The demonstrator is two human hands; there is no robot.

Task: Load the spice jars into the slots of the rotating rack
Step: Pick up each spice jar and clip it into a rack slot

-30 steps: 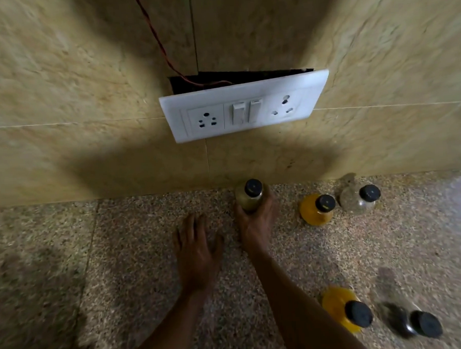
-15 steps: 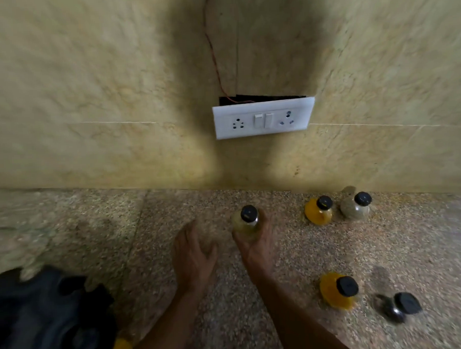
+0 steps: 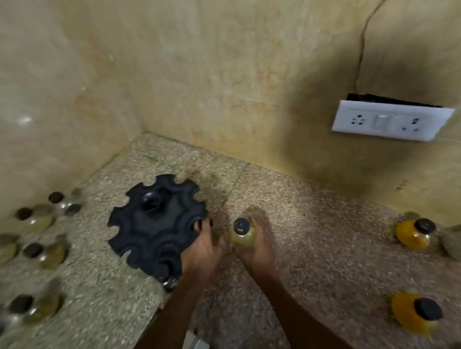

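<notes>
On the speckled desk (image 3: 320, 236), just right of the black rack (image 3: 157, 226), the right hand (image 3: 254, 250) makes its grip around a pale jar (image 3: 242, 233) with a black cap, fingers curled about its body, the jar upright. The left hand (image 3: 201, 252) rests with fingers loosely bent on the rack's near right edge, holding nothing. More jars stand far left and at the right, well apart from both hands.
</notes>
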